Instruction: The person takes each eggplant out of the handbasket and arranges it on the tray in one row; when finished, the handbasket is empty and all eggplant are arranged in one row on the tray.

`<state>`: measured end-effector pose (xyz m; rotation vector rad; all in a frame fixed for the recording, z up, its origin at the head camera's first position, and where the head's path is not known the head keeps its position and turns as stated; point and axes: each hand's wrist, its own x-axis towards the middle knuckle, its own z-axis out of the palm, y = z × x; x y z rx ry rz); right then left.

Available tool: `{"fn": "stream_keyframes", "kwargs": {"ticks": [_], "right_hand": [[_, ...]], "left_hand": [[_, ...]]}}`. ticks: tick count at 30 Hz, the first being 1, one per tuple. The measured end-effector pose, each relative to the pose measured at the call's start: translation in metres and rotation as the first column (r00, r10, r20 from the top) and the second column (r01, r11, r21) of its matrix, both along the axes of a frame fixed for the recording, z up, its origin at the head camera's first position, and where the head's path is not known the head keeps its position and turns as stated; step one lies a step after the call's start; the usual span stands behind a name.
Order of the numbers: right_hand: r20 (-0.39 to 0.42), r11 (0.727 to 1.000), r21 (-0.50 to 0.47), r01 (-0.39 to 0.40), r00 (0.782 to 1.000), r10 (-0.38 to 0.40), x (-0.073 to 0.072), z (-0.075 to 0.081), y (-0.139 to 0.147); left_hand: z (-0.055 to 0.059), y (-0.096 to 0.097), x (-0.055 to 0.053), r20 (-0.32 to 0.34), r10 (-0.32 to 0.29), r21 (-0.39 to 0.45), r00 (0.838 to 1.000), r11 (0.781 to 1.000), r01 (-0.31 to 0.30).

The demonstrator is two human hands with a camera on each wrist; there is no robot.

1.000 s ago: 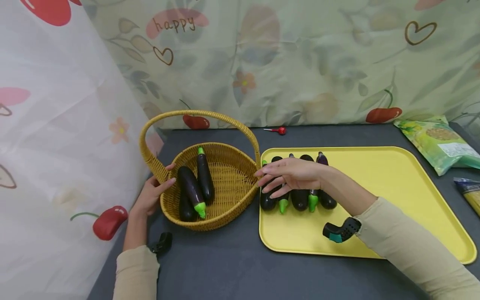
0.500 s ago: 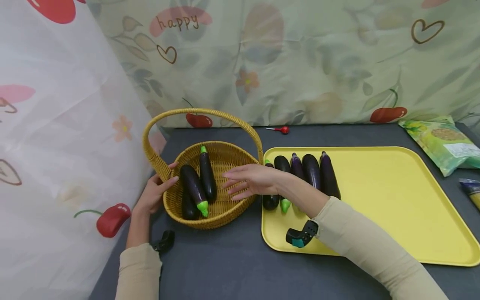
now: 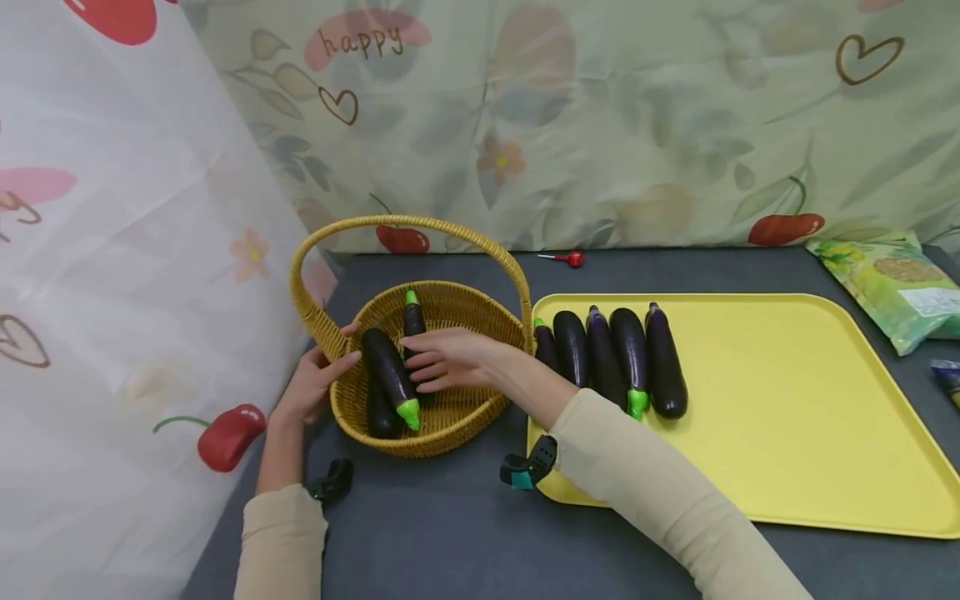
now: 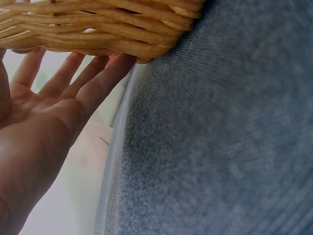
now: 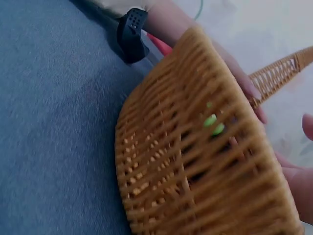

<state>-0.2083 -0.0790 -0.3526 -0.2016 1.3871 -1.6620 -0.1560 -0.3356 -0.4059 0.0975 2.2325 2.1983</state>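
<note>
My left hand [image 3: 306, 383] holds the yellow wicker basket [image 3: 450, 433] at its left rim by the handle's foot, the thumb on the near side. In the left wrist view, the fingers [image 4: 93, 85] of that hand lie along the basket's outer wall. Inside the basket are a dark purple eggplant [image 3: 386, 367] with a green stem on top, another eggplant [image 3: 381, 412] partly under it, and an eggplant [image 3: 413, 317] behind. My right hand [image 3: 453, 358] hovers within the basket with loosely extended fingers, partly covering the rear eggplant. Whether its fingertips touch it, I cannot tell.
Right of the basket is a yellow tray [image 3: 787, 417] with several eggplants [image 3: 628, 346] in a row at its left end. A red lollipop [image 3: 573, 259] lies behind it. A green bag [image 3: 892, 287] stands at the back right, beside a blue-edged packet [image 3: 948, 379].
My right hand has moved left from above the tray's eggplants into the basket, uncovering most of the row. The left hand keeps its place on the basket. The view has shifted slightly.
</note>
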Motion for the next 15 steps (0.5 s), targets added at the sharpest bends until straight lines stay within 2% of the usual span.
{"fn": "stream_keyframes", "kwargs": {"ticks": [8, 15], "right_hand": [[-0.067, 0.996, 0.092, -0.010, 0.998, 0.016, 0.006, 0.004, -0.016], [-0.193, 0.978, 0.207, 0.007, 0.981, 0.034, 0.017, 0.009, -0.030]], "left_hand": [[-0.002, 0.000, -0.001, -0.010, -0.008, 0.014, 1.000, 1.000, 0.008], [-0.002, -0.001, 0.000, -0.002, -0.011, 0.013, 1.000, 1.000, 0.011]]}}
